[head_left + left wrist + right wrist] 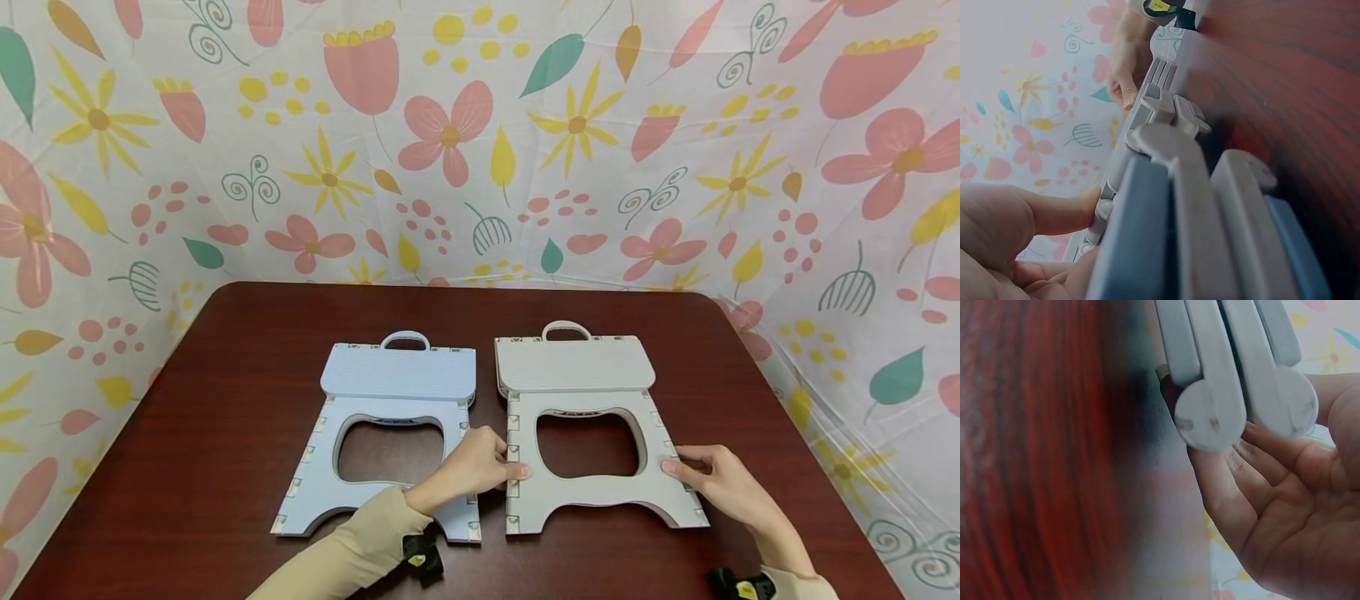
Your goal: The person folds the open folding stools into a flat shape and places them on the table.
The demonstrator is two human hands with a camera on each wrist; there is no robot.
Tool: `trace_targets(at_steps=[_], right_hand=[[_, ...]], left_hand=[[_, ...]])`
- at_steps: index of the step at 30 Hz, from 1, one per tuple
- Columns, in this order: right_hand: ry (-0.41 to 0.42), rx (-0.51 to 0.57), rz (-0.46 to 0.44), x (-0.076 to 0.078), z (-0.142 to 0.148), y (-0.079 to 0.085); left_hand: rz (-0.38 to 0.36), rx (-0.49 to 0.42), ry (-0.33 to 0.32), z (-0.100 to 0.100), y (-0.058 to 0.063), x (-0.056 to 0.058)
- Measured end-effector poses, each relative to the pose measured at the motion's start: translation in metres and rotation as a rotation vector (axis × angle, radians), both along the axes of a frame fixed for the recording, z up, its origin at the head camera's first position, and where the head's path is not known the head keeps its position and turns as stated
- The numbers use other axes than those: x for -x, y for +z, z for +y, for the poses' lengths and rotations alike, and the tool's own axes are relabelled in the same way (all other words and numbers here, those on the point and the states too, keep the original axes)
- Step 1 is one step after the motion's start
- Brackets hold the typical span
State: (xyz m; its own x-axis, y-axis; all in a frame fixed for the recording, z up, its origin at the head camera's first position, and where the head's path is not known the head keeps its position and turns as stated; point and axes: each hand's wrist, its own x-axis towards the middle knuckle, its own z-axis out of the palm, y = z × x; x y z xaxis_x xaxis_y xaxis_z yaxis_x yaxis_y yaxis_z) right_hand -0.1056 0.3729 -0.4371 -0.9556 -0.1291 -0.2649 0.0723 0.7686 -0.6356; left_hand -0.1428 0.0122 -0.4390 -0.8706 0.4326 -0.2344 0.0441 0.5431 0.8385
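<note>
Two folding step stools lie folded on the table, side by side. The grey one (592, 492) is on the right; the light blue one (397, 371) is on the left. My left hand (480, 462) reaches across the blue stool's right leg and pinches the grey stool's left edge, thumb on top. On the opposite edge, my right hand (720, 483) grips the grey stool with thumb above and fingers beneath. The right wrist view has the grey stool's folded leg ends (1213, 394) between thumb and fingers. Close up in the left wrist view is the blue stool's edge (1138, 231).
The dark red-brown table (217, 400) has rounded far corners. A flower-patterned cloth (480, 167) hangs behind it and along both sides. Each stool has a carrying loop at its far end, the grey stool's handle (566, 326) and the blue stool's handle (405, 336).
</note>
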Motion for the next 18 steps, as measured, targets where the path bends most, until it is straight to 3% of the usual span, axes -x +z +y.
trace_targets(at_steps=[12, 18], right_hand=[[0.004, 0.01, 0.0, -0.0005, 0.0, -0.0001], [0.008, 0.012, 0.012, -0.0001, -0.0008, 0.0002]], left_hand=[[0.001, 0.011, -0.001, 0.0004, -0.0014, 0.0008], [0.008, 0.024, -0.031, -0.001, 0.0005, 0.0023]])
